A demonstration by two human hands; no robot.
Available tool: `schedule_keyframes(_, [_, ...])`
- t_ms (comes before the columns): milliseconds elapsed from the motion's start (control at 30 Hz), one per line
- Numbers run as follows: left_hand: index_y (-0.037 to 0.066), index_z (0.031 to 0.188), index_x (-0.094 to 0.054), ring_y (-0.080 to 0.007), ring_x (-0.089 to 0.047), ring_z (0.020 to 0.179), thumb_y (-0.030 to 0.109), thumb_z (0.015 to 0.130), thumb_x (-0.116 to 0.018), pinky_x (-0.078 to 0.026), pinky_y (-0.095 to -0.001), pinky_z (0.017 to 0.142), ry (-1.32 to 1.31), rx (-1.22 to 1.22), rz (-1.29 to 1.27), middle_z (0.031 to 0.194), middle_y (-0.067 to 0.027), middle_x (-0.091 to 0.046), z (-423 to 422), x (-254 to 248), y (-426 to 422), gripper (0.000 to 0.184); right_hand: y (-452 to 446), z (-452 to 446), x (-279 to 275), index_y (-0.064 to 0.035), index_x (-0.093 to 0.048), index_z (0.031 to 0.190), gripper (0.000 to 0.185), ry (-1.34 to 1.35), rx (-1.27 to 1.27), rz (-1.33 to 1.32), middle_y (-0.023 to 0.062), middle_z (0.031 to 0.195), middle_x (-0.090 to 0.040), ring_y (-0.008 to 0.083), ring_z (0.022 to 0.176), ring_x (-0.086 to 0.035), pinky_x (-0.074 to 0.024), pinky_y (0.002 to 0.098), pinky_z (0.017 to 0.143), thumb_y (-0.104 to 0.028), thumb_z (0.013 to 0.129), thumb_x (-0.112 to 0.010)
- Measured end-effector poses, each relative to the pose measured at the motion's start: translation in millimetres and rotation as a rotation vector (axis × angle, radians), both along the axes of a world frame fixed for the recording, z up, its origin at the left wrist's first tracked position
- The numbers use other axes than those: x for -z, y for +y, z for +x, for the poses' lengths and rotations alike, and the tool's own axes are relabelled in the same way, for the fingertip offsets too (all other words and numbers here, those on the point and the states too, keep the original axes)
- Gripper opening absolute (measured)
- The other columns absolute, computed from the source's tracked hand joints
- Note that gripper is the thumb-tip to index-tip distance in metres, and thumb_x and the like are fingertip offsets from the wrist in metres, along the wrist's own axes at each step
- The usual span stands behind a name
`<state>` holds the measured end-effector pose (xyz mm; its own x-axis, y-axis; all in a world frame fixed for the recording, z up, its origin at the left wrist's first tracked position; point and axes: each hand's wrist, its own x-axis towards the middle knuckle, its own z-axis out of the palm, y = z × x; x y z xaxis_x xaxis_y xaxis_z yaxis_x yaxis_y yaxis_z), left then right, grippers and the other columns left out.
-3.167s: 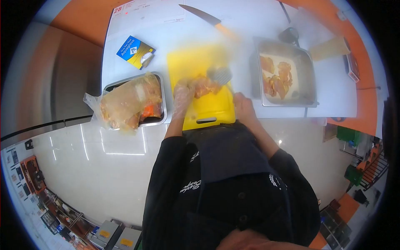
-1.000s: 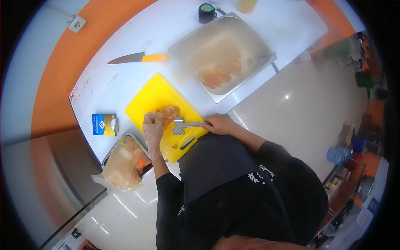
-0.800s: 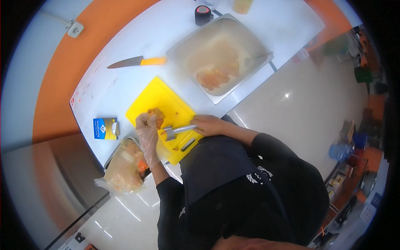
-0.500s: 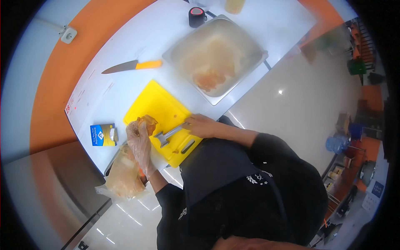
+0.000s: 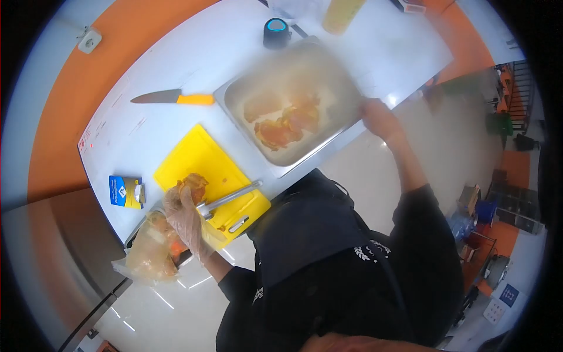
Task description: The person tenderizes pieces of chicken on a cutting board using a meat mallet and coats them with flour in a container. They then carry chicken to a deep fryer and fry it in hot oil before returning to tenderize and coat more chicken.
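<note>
My left hand [image 5: 183,214], in a clear plastic glove, pinches a piece of raw chicken [image 5: 196,183] over the yellow cutting board [image 5: 202,146]. A metal meat mallet [image 5: 234,193] lies across the board, its head close to my gloved fingers and its handle toward the right edge. My bare right hand [image 5: 380,120] is closed at the right corner of a steel tray [image 5: 279,171], its fingertips partly blurred at the rim. Inside the tray lie several pieces of raw chicken [image 5: 278,132], hazy toward the back.
A knife with an orange handle [image 5: 195,100] lies behind the board. A blue and yellow glove box [image 5: 126,192] stands at left, above a plastic bag [image 5: 153,249] at the table edge. A black round device [image 5: 276,33] and a yellowish container [image 5: 342,14] stand behind the tray.
My right hand has let go of the mallet, which now lies on the board, and has moved to the tray's right corner. My left hand still holds the chicken.
</note>
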<state>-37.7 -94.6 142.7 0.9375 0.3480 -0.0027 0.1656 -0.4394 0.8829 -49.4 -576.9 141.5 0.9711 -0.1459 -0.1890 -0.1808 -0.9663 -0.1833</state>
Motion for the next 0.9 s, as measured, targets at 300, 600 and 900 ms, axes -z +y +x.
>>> schedule_keyframes(300, [-0.001, 0.104, -0.058, -0.0144, -0.062, 0.087, 0.010, 0.091, -0.062, -0.050, -0.0255, 0.081, 0.031, -0.072, -0.349, 0.097, -0.0110, -0.066, 13.1, 30.9, -32.0, 0.019, 28.6, 40.8, -11.2, 0.0014, -0.065, 0.090, 0.019, 0.190, -0.048, -0.043, 0.0227, 0.095, -0.066, 0.0365, 0.093, -0.065, -0.0529, 0.0462, 0.077, -0.010, 0.081, -0.052])
schedule_keyframes(600, [-0.002, 0.103, -0.058, -0.0153, -0.062, 0.081, 0.009, 0.089, -0.063, -0.050, -0.0261, 0.079, 0.031, -0.096, -0.344, 0.092, -0.0098, -0.066, 18.1, 33.2, -27.1, 0.019, 17.6, 67.4, 54.0, 0.0019, -0.067, 0.090, 0.023, 0.074, 0.080, -0.042, 0.0234, 0.092, -0.067, 0.0371, 0.085, -0.067, -0.0541, 0.0449, 0.075, -0.013, 0.079, -0.054])
schedule_keyframes(900, [-0.003, 0.103, -0.058, -0.0152, -0.062, 0.085, 0.009, 0.090, -0.062, -0.050, -0.0260, 0.080, 0.081, -0.105, -0.194, 0.093, -0.0101, -0.066, 9.7, 15.8, -13.6, 0.018, 32.7, 93.1, 76.6, 0.0079, -0.066, 0.089, 0.033, 0.084, 0.450, 0.455, 0.0271, 0.087, -0.066, 0.0365, 0.076, -0.067, -0.0517, 0.0470, 0.071, -0.021, 0.084, -0.052])
